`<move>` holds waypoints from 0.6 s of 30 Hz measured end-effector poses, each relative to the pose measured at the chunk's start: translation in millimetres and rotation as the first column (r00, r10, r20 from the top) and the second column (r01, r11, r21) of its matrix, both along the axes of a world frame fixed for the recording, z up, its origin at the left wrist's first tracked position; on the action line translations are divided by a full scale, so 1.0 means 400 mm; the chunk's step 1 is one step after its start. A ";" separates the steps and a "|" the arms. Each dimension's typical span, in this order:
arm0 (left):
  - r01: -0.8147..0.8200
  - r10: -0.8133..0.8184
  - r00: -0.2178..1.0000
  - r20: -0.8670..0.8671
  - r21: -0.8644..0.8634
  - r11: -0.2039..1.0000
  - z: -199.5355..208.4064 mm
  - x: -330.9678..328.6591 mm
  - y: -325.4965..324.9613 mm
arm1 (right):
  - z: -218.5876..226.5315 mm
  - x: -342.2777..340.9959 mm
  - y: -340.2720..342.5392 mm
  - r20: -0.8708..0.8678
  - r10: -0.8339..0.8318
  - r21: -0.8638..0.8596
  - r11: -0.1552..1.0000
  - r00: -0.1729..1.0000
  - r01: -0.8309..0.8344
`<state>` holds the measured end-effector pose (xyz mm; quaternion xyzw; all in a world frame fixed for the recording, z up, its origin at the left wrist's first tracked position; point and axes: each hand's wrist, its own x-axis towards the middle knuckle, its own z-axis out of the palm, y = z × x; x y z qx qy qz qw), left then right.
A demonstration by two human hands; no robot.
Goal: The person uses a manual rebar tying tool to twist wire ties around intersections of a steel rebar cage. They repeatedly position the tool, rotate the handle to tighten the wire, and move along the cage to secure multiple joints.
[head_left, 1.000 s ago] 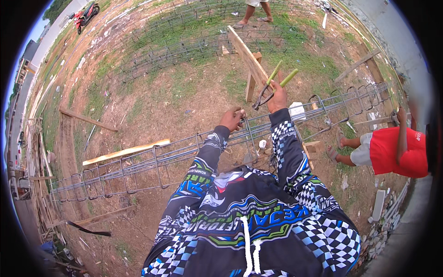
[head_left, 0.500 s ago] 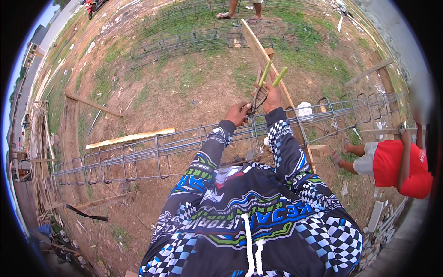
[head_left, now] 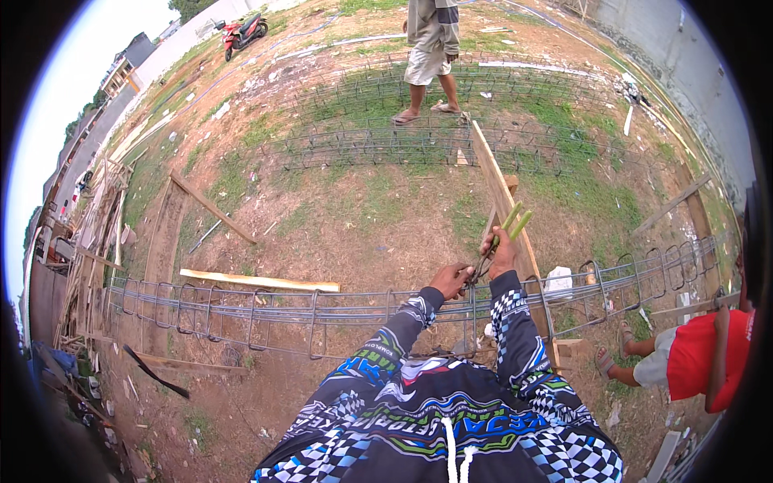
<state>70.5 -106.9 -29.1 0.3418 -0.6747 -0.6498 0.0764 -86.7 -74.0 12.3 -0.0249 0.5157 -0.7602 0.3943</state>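
Observation:
My right hand (head_left: 502,253) is wrapped round a pair of pincers (head_left: 516,220) with green-sleeved handles. The handles point up and away, and the dark jaws sit at the top bar of a long steel rebar cage (head_left: 250,310). Just left of the jaws, my left hand (head_left: 451,280) is closed, its fingertips bunched close to the bar. Whatever those fingers hold is too small to make out. Square stirrups are spaced along the cage, which runs across in front of my body.
A wooden plank on edge (head_left: 501,181) passes under the cage beside my right hand. More rebar cages (head_left: 362,149) lie on the grass beyond. One person (head_left: 427,72) stands at the back, another in a red shirt (head_left: 700,350) at right. A loose board (head_left: 258,280) lies at left.
The pincers' handles have come closer together in my right hand. My view has tilted up, showing more of the person at the back. My left hand stays by the jaws.

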 end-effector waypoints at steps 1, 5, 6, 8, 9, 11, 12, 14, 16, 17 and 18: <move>0.059 -0.057 0.996 0.065 -0.030 0.998 0.022 -0.010 -0.006 | -0.030 -0.022 -0.002 -0.041 -0.021 0.006 1.000 0.999 0.021; -0.299 0.184 0.945 -0.269 -0.492 0.818 0.001 -0.082 -0.019 | -0.041 -0.028 -0.002 -0.158 0.007 0.044 0.999 0.987 0.000; -0.390 0.215 0.913 -0.346 -0.589 0.707 0.064 -0.089 -0.007 | -0.051 -0.028 -0.005 -0.173 0.022 0.051 0.999 0.985 -0.013; -0.498 0.279 0.853 -0.441 -0.531 0.685 0.212 -0.141 -0.001 | -0.063 -0.010 -0.004 -0.201 0.043 0.053 0.998 0.979 -0.033; -0.484 0.282 0.863 -0.419 -0.525 0.700 0.292 -0.184 0.015 | -0.068 -0.025 0.010 -0.224 0.022 0.052 0.999 0.974 -0.011; -0.470 0.340 0.873 -0.350 -0.418 0.777 0.383 -0.238 0.037 | -0.072 -0.013 0.027 -0.255 0.027 0.056 0.998 0.967 -0.014; -0.460 0.361 0.874 -0.325 -0.320 0.828 0.394 -0.260 0.045 | -0.069 -0.004 0.035 -0.267 0.024 0.059 0.998 0.963 -0.009; -0.520 0.409 0.844 -0.347 -0.345 0.781 0.374 -0.277 0.042 | -0.080 0.037 0.044 -0.294 0.035 0.054 0.998 0.955 -0.020; -0.503 0.397 0.854 -0.336 -0.341 0.794 0.394 -0.291 0.041 | -0.086 0.058 0.070 -0.341 0.008 0.051 0.999 0.940 0.010; -0.459 0.371 0.879 -0.298 -0.327 0.826 0.413 -0.283 0.045 | -0.087 0.060 0.085 -0.362 -0.012 0.047 0.998 0.932 0.031; -0.418 0.347 0.901 -0.260 -0.310 0.854 0.425 -0.276 0.047 | -0.088 0.062 0.097 -0.384 -0.022 0.043 0.998 0.923 0.042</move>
